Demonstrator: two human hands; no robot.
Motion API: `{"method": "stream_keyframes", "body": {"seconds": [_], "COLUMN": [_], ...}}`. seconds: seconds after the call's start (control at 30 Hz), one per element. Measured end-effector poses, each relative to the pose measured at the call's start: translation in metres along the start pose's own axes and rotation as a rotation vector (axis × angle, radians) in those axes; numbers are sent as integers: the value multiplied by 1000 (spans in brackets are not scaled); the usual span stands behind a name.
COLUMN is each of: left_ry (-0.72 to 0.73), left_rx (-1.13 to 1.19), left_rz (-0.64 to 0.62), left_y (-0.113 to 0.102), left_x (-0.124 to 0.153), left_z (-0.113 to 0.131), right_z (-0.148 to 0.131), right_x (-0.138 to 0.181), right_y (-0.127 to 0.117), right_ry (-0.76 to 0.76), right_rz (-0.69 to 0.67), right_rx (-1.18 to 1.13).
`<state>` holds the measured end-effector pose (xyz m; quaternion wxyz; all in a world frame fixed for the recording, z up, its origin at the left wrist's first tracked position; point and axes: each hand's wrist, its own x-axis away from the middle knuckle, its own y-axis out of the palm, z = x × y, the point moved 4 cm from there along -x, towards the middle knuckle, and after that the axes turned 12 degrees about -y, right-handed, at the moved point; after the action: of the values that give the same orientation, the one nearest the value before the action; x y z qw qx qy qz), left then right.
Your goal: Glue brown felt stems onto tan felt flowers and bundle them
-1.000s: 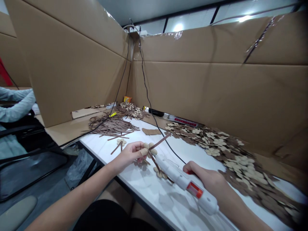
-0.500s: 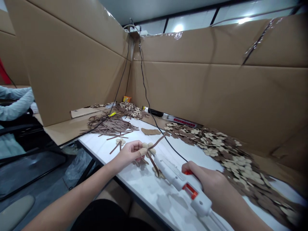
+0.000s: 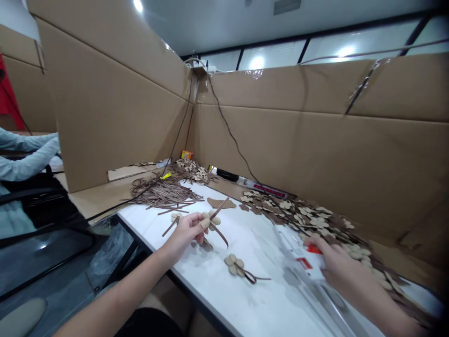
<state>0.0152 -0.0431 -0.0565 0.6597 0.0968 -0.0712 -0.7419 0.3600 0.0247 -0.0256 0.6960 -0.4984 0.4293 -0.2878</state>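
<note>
My left hand [image 3: 191, 228] pinches a beige flower-shaped cutout [image 3: 214, 218] with brown strips [image 3: 220, 235] crossing its middle and sticking out both ways. On the right, my right hand [image 3: 324, 256] is wrapped round a white hot glue gun [image 3: 301, 252] with orange-red parts; both are a little blurred. The gun's nozzle is apart from the flower. Between the hands, a second beige flower [image 3: 234, 265] lies on the white table [image 3: 210, 290] with a looped brown strip on it. Another flower [image 3: 206, 244] lies partly hidden below my left hand.
A heap of brown strips [image 3: 164, 193] lies at the back left. Beige and brown flower cutouts [image 3: 315, 220] pile along the right side, with more in the far corner. Cardboard walls [image 3: 280, 145] enclose the table. A black cord [image 3: 231, 135] hangs down. Another person's sleeve [image 3: 31, 154] shows at left.
My right hand has drawn the glue gun away to the right, off the flower. My left hand still holds the flower nearly in place. The view has tilted up slightly.
</note>
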Motion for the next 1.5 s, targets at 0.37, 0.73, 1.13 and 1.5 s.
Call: {"method": "stream_keyframes", "body": {"seconds": [0.37,0.73,1.13,1.5], "left_ry": [-14,-3,-10,3], "left_rx": [3,56,83,13], "left_rz": [-20,-76,-97,-142], "left_y": [1,4,4,7], "left_x": [2,4,4,8], "left_z": [1,5,3,5], "right_z": [-20,-6,-53,-199], "right_x": [-6,-7,-13,-25], "right_y": [31,53,-14,-40], "right_ry": [-60,-60,-258,-324], "right_rz": [-166,-111,285,27], "right_rx": [-110,-154,-53,-653]}}
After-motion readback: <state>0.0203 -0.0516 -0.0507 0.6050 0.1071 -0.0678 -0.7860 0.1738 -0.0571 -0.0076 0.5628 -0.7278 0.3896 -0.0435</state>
